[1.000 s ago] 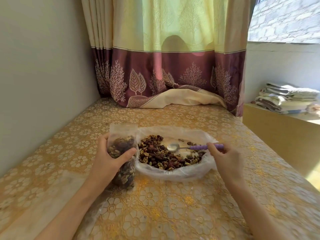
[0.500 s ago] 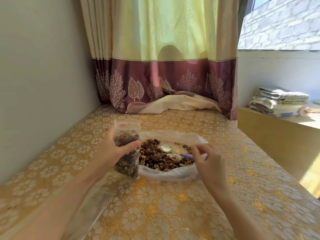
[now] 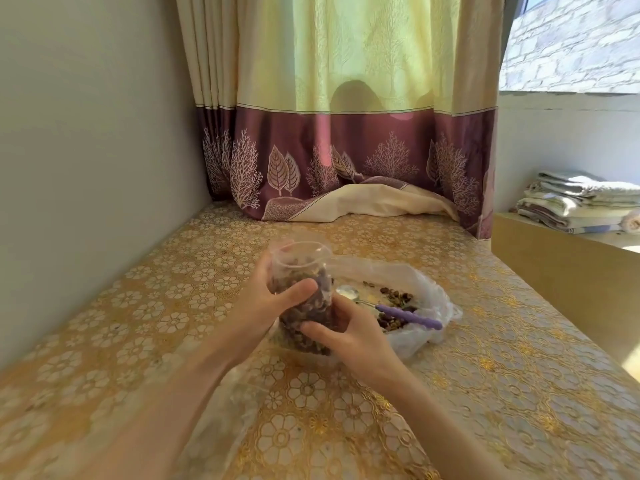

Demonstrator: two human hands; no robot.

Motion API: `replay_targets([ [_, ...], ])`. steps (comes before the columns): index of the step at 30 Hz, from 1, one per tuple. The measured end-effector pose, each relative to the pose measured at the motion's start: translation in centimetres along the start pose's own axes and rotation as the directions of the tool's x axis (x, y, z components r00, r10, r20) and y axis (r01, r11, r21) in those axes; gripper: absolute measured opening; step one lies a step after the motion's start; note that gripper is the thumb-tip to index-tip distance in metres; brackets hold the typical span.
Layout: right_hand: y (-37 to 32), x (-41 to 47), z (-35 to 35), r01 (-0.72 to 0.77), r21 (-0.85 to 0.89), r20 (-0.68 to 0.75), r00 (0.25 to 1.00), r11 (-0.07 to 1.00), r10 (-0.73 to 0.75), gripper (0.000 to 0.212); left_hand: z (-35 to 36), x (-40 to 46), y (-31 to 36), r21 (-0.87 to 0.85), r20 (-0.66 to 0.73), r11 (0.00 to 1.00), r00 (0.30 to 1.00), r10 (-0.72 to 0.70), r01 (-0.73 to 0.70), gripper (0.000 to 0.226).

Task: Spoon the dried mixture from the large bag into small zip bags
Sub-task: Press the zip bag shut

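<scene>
Small zip bag (image 3: 304, 306) (two-handed grip)

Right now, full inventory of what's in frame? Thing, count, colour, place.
small zip bag: 1, clear, nearly full of dark mixture, mouth open, held upright above the table, in front of the large bag's left edge
large bag: 1, clear, lying open on the table, right of the small bag
dried mixture: brown, some left inside the large bag
spoon: 1, metal bowl with purple handle, lying in the large bag
table: 1, gold floral cover
curtain: 1, yellow over maroon, behind the table
folded cloths: 1 stack, pale, far right ledge
left hand: grips the small bag's upper part
right hand: holds the small bag's lower part
</scene>
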State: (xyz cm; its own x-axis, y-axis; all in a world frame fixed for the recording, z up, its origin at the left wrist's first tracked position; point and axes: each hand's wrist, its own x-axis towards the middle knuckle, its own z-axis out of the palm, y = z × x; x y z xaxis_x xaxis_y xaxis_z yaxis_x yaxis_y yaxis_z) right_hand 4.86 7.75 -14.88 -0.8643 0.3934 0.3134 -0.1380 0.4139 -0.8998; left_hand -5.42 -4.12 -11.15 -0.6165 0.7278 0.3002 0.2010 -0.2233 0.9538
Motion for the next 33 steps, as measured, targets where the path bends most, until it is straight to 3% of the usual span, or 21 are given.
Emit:
replay_targets([
  [4,0.2,-0.8,-2.0,0.003,0.164,0.067,0.998,0.987,-0.014,0.027,-0.8,-0.8,-0.6,0.104,0.185,0.994,0.982,-0.04,0.021,0.103],
  [6,0.3,-1.5,-2.5,-0.005,0.169,0.117,0.993,0.986,-0.015,0.03,-0.6,-1.2,-1.3,0.157,0.233,0.987,0.97,-0.074,0.037,0.089],
  [9,0.4,-1.9,-2.9,-0.019,0.147,0.179,0.984,0.989,-0.008,0.042,-0.3,-1.5,-1.5,0.254,0.245,0.966,0.963,-0.109,0.045,0.052],
  [13,-0.2,-1.6,-2.9,-0.013,0.122,0.19,0.982,0.992,-0.01,0.042,-0.2,-1.4,-1.5,0.253,0.255,0.967,0.963,-0.082,0.016,0.045],
  [16,-0.8,-1.6,-2.8,0.036,0.159,0.131,0.99,0.987,-0.057,0.034,0.2,-1.5,-0.7,0.181,0.17,0.982,0.985,0.018,-0.049,0.035],
  [19,-1.6,-1.7,-3.2,0.084,0.218,0.109,0.988,0.972,-0.11,0.04,0.5,-1.4,-0.2,0.091,0.175,0.991,0.981,0.08,-0.097,0.047],
  [22,-1.4,-1.9,-3.6,0.07,0.118,0.199,0.976,0.991,-0.092,0.051,0.1,-1.5,-0.6,0.215,0.272,0.976,0.957,-0.105,0.046,0.088],
  [25,-1.0,-2.2,-3.6,0.004,0.146,0.234,0.972,0.989,-0.038,0.048,-0.2,-1.6,-0.9,0.373,0.246,0.919,0.943,-0.226,0.124,0.079],
  [29,-1.3,-2.0,-3.4,-0.007,0.248,0.142,0.989,0.969,-0.03,0.033,0.1,-1.6,-1.0,0.298,0.173,0.95,0.973,-0.155,0.099,0.054],
  [33,-2.0,-1.8,-3.7,0.142,0.303,-0.034,0.99,0.942,-0.138,0.022,1.0,-1.7,-0.7,0.125,0.117,0.99,0.992,0.049,-0.063,0.044],
])
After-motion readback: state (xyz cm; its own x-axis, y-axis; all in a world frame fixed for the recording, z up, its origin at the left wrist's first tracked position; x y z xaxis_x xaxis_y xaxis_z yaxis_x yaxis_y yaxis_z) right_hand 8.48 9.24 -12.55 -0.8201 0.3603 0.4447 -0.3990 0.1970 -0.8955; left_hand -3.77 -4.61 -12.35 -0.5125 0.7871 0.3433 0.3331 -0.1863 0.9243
